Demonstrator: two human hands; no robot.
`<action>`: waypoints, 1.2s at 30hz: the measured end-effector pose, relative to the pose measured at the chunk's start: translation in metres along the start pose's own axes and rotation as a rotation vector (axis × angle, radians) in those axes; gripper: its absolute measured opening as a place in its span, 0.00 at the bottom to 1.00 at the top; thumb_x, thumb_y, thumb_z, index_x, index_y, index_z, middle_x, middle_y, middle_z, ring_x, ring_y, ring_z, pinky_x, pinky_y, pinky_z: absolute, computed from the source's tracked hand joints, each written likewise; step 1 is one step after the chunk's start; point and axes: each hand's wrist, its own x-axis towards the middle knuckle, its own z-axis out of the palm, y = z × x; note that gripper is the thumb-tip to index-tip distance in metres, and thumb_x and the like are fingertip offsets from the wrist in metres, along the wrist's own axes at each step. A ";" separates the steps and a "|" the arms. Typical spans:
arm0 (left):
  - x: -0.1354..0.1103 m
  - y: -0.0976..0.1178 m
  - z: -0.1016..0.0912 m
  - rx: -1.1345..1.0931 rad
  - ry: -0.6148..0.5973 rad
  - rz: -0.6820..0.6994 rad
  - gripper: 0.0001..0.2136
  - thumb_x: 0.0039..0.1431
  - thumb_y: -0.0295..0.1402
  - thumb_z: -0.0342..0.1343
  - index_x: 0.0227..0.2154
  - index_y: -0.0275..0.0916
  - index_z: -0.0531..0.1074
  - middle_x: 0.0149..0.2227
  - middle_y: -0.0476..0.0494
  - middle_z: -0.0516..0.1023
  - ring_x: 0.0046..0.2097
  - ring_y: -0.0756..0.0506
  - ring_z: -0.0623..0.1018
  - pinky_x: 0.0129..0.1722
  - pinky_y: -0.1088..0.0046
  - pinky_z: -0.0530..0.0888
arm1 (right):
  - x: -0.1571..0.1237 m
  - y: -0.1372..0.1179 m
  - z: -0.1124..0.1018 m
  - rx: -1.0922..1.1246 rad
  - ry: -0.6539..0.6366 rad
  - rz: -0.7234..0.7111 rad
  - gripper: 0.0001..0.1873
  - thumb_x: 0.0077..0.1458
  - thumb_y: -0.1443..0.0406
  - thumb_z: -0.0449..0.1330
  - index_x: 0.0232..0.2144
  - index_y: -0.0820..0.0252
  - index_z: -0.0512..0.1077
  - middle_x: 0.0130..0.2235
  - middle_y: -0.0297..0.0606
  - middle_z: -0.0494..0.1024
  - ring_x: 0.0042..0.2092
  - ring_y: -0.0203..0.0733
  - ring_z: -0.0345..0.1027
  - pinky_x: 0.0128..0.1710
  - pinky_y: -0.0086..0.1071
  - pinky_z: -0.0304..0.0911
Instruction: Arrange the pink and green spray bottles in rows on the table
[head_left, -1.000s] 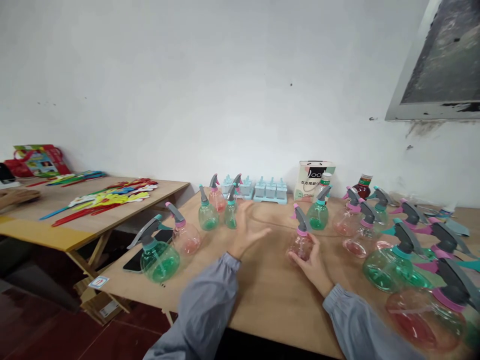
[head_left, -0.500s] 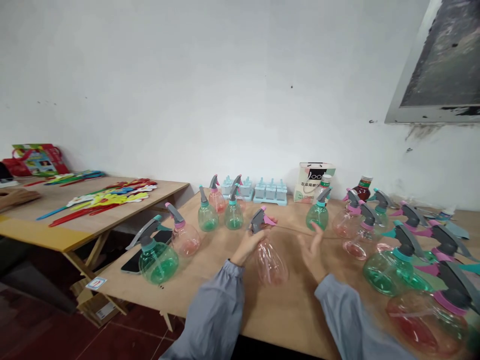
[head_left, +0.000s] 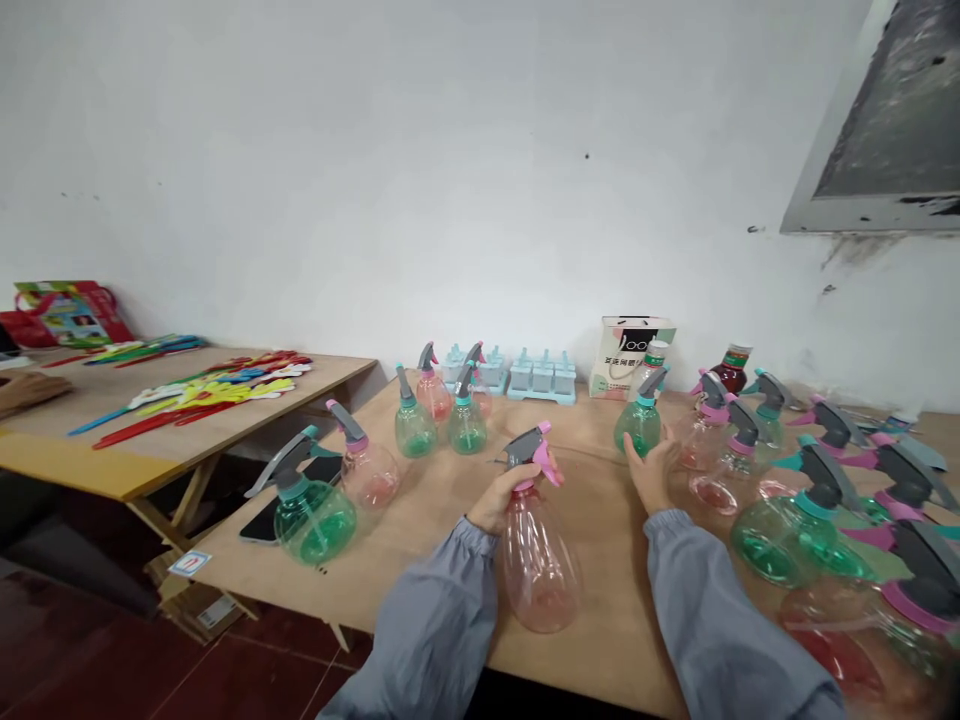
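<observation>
My left hand (head_left: pixel 504 492) is wrapped round the neck of a clear pink spray bottle (head_left: pixel 541 570) with a grey and pink trigger head. The bottle is near the table's front and tilts slightly. To its right, my right hand (head_left: pixel 651 474) is open with fingers apart and holds nothing. Its fingertips are close to a green spray bottle (head_left: pixel 637 425); I cannot tell whether they touch. Beside that hand on the right, another pink spray bottle (head_left: pixel 716 485) stands among several pink and green ones.
At the table's left are a green spray bottle (head_left: pixel 315 525), a pink one (head_left: pixel 369 475) and a dark phone (head_left: pixel 259 525). Light-blue popsicle moulds (head_left: pixel 541 378) and a paper bag (head_left: pixel 628 358) stand by the wall. Another table (head_left: pixel 67 465) bears colourful gloves (head_left: pixel 217 392); a person's hand (head_left: pixel 30 390) rests there.
The pink spray bottle in my left hand has come nearer to me and lower. My right hand has moved right and forward, towards the green bottle at the back.
</observation>
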 end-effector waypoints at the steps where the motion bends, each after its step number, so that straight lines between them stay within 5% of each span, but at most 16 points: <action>1: 0.000 -0.001 0.001 0.012 -0.002 0.014 0.16 0.46 0.45 0.65 0.32 0.37 0.75 0.31 0.41 0.80 0.37 0.43 0.79 0.34 0.71 0.71 | 0.000 0.002 0.000 -0.015 -0.005 0.016 0.43 0.57 0.40 0.53 0.60 0.66 0.55 0.57 0.62 0.64 0.61 0.63 0.57 0.59 0.61 0.54; 8: -0.004 0.005 0.012 0.083 -0.068 0.066 0.16 0.46 0.46 0.64 0.31 0.37 0.76 0.32 0.40 0.81 0.44 0.38 0.80 0.45 0.64 0.73 | 0.002 0.009 0.004 -0.032 -0.048 0.106 0.49 0.53 0.36 0.53 0.59 0.71 0.57 0.58 0.66 0.63 0.62 0.67 0.56 0.61 0.62 0.52; 19: -0.006 0.005 0.011 0.121 -0.093 0.000 0.17 0.46 0.44 0.63 0.33 0.35 0.76 0.32 0.39 0.80 0.33 0.45 0.78 0.32 0.72 0.70 | 0.004 0.018 0.011 0.101 -0.078 0.176 0.58 0.44 0.32 0.58 0.61 0.71 0.53 0.61 0.66 0.61 0.65 0.67 0.54 0.63 0.58 0.52; 28: -0.007 0.015 0.023 0.181 -0.051 0.044 0.19 0.43 0.43 0.63 0.36 0.36 0.78 0.32 0.39 0.81 0.35 0.42 0.80 0.36 0.68 0.72 | 0.004 0.018 0.017 0.147 -0.079 0.230 0.60 0.40 0.30 0.58 0.59 0.70 0.55 0.61 0.65 0.60 0.65 0.66 0.54 0.64 0.55 0.52; 31: -0.015 0.025 0.020 0.348 0.050 0.070 0.16 0.44 0.44 0.63 0.32 0.37 0.77 0.28 0.43 0.78 0.33 0.43 0.78 0.36 0.68 0.72 | 0.006 0.016 0.023 0.147 -0.069 0.264 0.61 0.38 0.30 0.58 0.59 0.70 0.55 0.60 0.65 0.62 0.63 0.67 0.56 0.62 0.57 0.54; 36: -0.035 0.054 -0.017 0.783 0.519 0.118 0.11 0.45 0.42 0.64 0.28 0.41 0.74 0.24 0.50 0.73 0.30 0.46 0.72 0.31 0.71 0.70 | 0.008 0.012 0.029 0.122 -0.058 0.308 0.62 0.36 0.30 0.59 0.59 0.70 0.55 0.60 0.66 0.63 0.62 0.68 0.56 0.61 0.58 0.53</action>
